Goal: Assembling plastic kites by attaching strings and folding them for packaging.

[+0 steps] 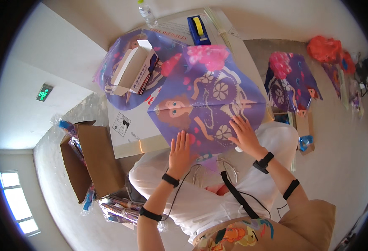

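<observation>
A diamond-shaped purple sheet (221,98) like a kite's sail, printed with a cartoon figure, hearts and pink flowers, lies over the near part of a white board and reaches toward my lap. A crease runs across its middle. My left hand (180,152) rests flat on its near left edge, fingers stretched out. On the near right part lies my right hand (246,138), its fingers extended and slightly apart. Something small and white shows beside the right thumb; I cannot make it out. Behind the sheet, an open white carton (136,69) sits on another purple printed sheet (113,90).
A blue tape dispenser (199,31), thin pale rods (219,27) and a clear bottle (148,16) stand or lie at the board's far side. An open cardboard box (98,161) is at left. Another printed sheet (286,85) and a red bag (324,49) are at right.
</observation>
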Demonstrator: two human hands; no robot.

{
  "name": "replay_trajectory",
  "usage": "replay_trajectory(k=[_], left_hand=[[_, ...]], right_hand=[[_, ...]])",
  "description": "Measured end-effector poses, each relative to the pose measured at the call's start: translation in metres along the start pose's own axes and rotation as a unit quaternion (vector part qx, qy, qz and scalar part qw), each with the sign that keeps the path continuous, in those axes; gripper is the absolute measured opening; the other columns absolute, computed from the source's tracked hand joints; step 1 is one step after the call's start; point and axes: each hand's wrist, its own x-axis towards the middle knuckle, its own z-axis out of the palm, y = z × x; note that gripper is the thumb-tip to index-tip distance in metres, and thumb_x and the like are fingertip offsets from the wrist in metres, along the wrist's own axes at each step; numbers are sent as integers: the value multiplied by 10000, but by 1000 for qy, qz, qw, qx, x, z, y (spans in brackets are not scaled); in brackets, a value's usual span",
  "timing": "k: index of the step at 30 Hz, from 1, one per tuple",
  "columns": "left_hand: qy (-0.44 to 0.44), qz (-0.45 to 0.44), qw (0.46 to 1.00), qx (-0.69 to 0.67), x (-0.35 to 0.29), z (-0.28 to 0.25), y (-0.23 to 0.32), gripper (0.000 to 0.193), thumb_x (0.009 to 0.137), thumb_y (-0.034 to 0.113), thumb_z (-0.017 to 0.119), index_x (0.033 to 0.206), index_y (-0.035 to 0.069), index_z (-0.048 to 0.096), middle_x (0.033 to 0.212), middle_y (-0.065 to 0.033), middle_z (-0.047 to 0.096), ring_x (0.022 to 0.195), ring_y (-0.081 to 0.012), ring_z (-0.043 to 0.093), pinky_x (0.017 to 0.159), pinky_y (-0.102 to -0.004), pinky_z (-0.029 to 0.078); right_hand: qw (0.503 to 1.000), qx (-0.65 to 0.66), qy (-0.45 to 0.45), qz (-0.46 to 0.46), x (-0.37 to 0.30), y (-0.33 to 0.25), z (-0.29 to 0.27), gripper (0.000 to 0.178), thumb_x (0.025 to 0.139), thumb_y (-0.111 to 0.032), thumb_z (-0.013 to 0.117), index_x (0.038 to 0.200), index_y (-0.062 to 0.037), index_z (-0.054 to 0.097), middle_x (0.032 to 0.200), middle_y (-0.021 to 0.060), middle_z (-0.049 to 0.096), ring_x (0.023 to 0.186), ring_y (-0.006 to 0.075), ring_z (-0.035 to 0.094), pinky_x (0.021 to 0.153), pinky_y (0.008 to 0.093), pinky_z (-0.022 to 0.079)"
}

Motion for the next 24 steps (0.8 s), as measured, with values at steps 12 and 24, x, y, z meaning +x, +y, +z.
replay_trajectory(k=[12, 24], left_hand=[[-75, 51, 987, -135, 23, -34, 34, 578, 848, 227, 643, 1355, 31, 444, 1125, -136, 597, 1093, -317, 556, 1055, -445, 365], [133, -5, 990, -51, 61, 35, 40, 523, 873, 135, 550, 1362, -11, 434, 1485, -140, 370, 1403, -294, 310, 1135, -482, 260]], right_hand=[[980, 185, 78, 4, 15, 42, -11, 174, 850, -66, 651, 1003, -31, 575, 1223, 106, 585, 1253, 320, 482, 1063, 457, 373], [984, 150, 68, -68, 69, -49, 32, 405, 856, -26, 586, 1260, -26, 543, 1363, 129, 498, 1294, 300, 455, 1070, 410, 389]])
